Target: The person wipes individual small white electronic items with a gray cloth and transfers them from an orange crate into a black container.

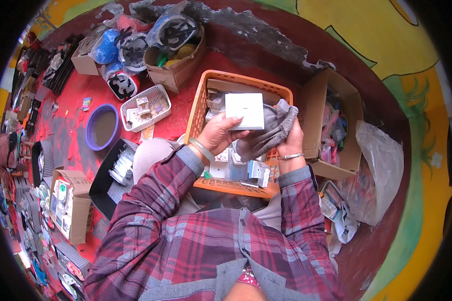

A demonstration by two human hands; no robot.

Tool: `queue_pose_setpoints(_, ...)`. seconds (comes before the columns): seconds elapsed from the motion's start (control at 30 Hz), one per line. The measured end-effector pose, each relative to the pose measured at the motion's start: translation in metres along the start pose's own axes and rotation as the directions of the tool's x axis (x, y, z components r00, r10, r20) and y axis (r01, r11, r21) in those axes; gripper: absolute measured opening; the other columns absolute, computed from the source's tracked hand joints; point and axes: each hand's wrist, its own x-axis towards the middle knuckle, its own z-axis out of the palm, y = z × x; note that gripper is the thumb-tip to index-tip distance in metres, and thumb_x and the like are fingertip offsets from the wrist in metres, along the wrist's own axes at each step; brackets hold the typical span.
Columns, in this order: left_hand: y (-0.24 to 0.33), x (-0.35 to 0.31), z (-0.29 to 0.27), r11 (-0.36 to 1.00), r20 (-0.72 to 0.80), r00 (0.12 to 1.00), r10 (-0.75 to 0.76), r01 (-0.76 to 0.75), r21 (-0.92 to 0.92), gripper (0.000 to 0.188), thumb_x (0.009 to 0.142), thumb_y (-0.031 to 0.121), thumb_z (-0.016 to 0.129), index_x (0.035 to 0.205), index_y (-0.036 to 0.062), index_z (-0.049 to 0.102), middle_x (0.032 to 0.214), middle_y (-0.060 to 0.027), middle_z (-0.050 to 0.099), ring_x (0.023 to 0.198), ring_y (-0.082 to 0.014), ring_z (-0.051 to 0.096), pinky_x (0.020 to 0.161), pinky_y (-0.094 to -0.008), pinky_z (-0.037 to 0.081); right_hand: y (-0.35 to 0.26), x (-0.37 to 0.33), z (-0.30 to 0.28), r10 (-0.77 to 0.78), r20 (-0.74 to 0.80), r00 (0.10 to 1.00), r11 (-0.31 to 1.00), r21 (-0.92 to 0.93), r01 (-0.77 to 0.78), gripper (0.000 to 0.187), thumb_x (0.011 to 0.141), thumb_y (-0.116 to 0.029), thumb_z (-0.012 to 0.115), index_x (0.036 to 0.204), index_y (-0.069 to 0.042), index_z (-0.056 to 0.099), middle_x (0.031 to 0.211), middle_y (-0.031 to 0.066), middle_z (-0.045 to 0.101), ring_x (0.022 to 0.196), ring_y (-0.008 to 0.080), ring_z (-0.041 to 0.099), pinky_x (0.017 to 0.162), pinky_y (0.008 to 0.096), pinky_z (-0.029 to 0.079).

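Note:
A white square switch-like plate (244,111) with a small dark mark at its middle is gripped in my left hand (220,133), thumb lying on its face. My right hand (292,141) is closed on a dark grey cloth (266,135), which bunches up beside and behind the plate's right edge. Both hands are above an orange plastic basket (206,188). Inside the basket lie several white and bluish boxed or plate-like pieces (236,168), partly hidden by my hands and the cloth.
Right of the basket stands an open cardboard box (314,118) of wrapped goods, beside a clear plastic bag (381,175). Leftward are a white basket (130,122), a purple basin (89,129) holding murky water, a black bin (99,188) and a smaller carton (79,220). Bagged helmets (173,31) are behind.

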Motion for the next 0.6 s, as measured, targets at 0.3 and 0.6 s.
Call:
queue_pose_setpoints(0.3, -0.013, -0.001, 0.005, 0.983, 0.097, 0.987, -0.125, 0.110, 0.145, 0.050, 0.085, 0.016, 0.060, 0.129, 0.0048, 0.038, 0.121, -0.0083, 0.052, 0.108, -0.0182, 0.054, 0.084, -0.0297, 0.051, 0.012, -0.017, 0.015, 0.106, 0.190, 0.976, 0.988, -0.130, -0.082, 0.044, 0.094, -0.030, 0.045, 0.129, -0.003, 0.042, 0.119, 0.0079, 0.054, 0.108, 0.0197, 0.053, 0.094, 0.0348, 0.042)
queue_pose_setpoints(0.6, -0.028, 0.004, 0.005, 0.941, -0.112, 0.994, -0.009, 0.047, 0.336, 0.051, 0.090, 0.039, 0.052, 0.124, 0.0036, 0.039, 0.113, -0.0091, 0.051, 0.103, -0.0173, 0.053, 0.085, -0.0342, 0.048, 0.012, -0.028, 0.029, -0.132, 0.099, 0.986, 0.920, -0.360, 0.159, 0.032, 0.092, -0.020, 0.053, 0.118, -0.002, 0.050, 0.099, 0.0038, 0.059, 0.091, 0.0121, 0.057, 0.079, 0.0258, 0.048)
